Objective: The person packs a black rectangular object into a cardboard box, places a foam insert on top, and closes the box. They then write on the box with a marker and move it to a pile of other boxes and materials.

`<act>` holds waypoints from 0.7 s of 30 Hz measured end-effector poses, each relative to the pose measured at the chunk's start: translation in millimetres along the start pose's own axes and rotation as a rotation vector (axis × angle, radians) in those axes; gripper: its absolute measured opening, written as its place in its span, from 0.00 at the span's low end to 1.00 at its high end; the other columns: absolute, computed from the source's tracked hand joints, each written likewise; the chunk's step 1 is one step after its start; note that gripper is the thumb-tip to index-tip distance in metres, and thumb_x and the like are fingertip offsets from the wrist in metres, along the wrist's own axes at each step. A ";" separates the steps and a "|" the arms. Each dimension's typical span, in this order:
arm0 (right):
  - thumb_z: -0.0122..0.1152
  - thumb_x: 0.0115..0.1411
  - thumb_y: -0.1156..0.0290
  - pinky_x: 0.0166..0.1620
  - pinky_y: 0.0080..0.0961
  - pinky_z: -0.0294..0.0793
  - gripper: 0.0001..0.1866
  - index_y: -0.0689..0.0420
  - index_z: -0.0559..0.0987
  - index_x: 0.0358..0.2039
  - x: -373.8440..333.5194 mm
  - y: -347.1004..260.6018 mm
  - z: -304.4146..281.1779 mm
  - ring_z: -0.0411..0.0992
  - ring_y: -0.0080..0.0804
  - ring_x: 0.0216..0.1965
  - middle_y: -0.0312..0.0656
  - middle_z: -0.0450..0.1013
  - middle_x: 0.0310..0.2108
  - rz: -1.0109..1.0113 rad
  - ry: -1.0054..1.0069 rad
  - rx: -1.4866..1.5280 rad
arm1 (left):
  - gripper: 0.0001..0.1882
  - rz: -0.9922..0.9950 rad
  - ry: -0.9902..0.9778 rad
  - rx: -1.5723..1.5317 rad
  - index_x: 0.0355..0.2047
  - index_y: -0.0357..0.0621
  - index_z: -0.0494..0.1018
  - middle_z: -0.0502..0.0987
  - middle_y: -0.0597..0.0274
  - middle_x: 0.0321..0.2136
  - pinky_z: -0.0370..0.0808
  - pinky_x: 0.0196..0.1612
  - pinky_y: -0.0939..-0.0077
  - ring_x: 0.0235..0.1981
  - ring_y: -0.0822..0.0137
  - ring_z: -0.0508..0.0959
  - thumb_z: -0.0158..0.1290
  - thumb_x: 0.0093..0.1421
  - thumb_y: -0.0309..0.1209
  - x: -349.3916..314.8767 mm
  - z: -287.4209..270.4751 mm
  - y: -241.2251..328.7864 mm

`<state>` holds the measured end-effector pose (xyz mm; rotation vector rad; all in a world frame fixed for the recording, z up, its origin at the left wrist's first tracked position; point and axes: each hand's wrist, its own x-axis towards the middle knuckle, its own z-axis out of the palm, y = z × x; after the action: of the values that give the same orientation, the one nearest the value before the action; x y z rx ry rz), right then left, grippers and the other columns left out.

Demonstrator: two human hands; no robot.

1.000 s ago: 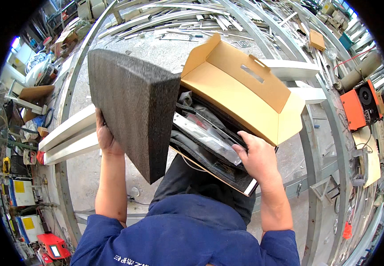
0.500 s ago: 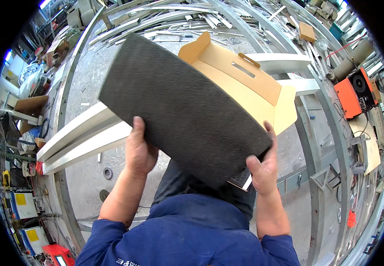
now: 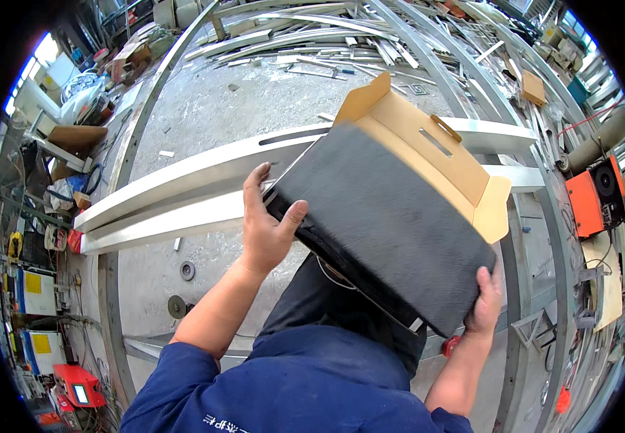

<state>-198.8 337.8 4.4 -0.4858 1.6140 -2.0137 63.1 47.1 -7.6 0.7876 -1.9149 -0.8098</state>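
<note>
A dark grey foam sheet (image 3: 392, 216) lies tilted over an open cardboard box (image 3: 428, 144) whose tan lid stands raised along the far side. Black, shiny contents (image 3: 356, 278) show beneath the sheet's near edge; their kind I cannot make out. My right hand (image 3: 484, 307) grips the sheet's right end, thumb on the near side. At the left end, my left hand (image 3: 269, 224) is spread, thumb and fingers apart around the black corner, the thumb touching near the sheet's edge. What supports the box from below is hidden.
Long white metal beams (image 3: 175, 231) run crosswise under the box, across a grey metal frame (image 3: 109, 310). Metal offcuts (image 3: 312, 43) are piled on the far floor. An orange machine (image 3: 592, 202) stands at right, a red device (image 3: 80, 386) at lower left. A disc (image 3: 176, 307) lies on the floor.
The foam sheet has moved right and settled lower over the box, uncovering the black contents. My left hand has left the sheet's near edge for its left end; my right hand stays at the right end.
</note>
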 end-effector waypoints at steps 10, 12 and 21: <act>0.48 0.70 0.59 0.59 0.43 0.73 0.27 0.71 0.68 0.58 -7.0 -10.2 -32.4 0.74 0.50 0.53 0.58 0.71 0.55 0.191 0.180 0.483 | 0.20 0.538 -0.690 0.388 0.49 0.38 0.75 0.76 0.49 0.50 0.68 0.61 0.60 0.57 0.50 0.72 0.55 0.62 0.38 35.4 58.0 15.0; 0.49 0.70 0.58 0.59 0.43 0.72 0.27 0.69 0.68 0.59 -8.6 -2.4 -35.4 0.73 0.49 0.53 0.57 0.72 0.55 0.149 0.177 0.451 | 0.21 0.623 -0.854 0.525 0.49 0.38 0.75 0.77 0.50 0.50 0.68 0.62 0.60 0.57 0.50 0.72 0.55 0.63 0.40 38.3 65.2 11.5; 0.51 0.65 0.62 0.56 0.34 0.68 0.28 0.68 0.66 0.61 -20.2 -14.8 -27.1 0.71 0.39 0.53 0.50 0.70 0.53 0.131 0.049 0.138 | 0.20 0.348 -0.888 0.518 0.51 0.42 0.75 0.77 0.53 0.51 0.61 0.66 0.59 0.59 0.54 0.71 0.56 0.61 0.38 25.5 34.7 22.9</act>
<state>-200.4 373.5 13.4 -0.2746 1.4822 -2.0354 17.2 48.3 8.9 0.3558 -3.0274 -0.4636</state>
